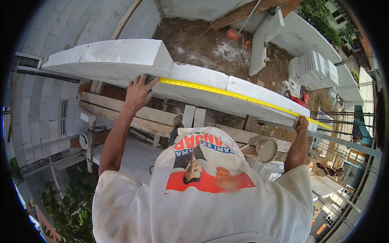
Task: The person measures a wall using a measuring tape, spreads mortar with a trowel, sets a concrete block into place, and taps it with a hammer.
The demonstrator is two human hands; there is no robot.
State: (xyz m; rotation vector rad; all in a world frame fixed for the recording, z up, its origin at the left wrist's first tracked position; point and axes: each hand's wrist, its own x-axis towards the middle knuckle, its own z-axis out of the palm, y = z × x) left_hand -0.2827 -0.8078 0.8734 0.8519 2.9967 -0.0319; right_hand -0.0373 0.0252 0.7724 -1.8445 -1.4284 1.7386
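Note:
A yellow tape measure (227, 93) is stretched along the side of a white block wall (194, 73). My left hand (139, 92) is closed at the tape's left end, around a small dark piece that looks like its case, beside the step where a taller block (117, 54) begins. My right hand (300, 123) is closed on the tape near the wall's right end, fingers pressed to the block. Past this hand the yellow strip runs on to the right and sticks out. The inner side of each grip is hidden.
Below the wall lie wooden scaffold planks (129, 109), with a dirty bucket (267, 150) on the right. Stacked white blocks (312, 71) stand on the soil beyond. An orange-handled saw (247, 46) lies there. A person in red (299, 98) is partly visible behind the wall.

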